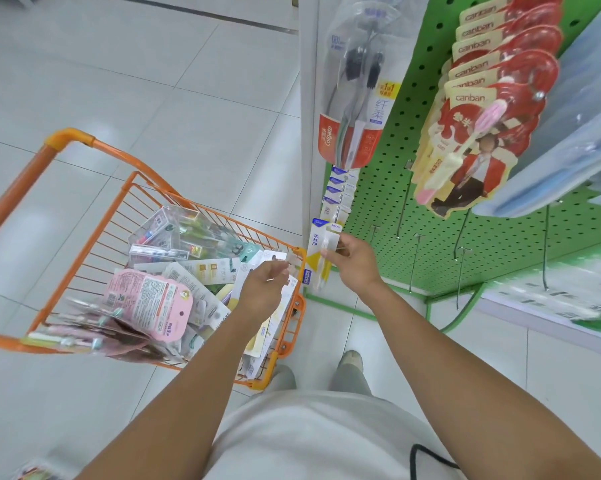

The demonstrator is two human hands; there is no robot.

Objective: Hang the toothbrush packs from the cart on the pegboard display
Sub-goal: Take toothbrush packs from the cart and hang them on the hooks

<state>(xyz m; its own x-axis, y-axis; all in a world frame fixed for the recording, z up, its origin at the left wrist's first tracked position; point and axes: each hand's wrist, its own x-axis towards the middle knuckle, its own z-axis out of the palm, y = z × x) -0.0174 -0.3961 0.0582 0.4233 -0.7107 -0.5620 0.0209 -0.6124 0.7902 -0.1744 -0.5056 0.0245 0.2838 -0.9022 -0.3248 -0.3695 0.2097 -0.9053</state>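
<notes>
Orange cart at nine o'clock is staying nearly full while the right hand is pinching a pack by the pegboard, the left hand gripping another pack; most hanging is remaining.

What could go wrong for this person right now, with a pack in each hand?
The right hand pinches the yellow-and-white pack only at its top, so it might slip before reaching a hook. The left hand lifts a white pack from the crowded orange cart, possibly dragging others out.
</notes>
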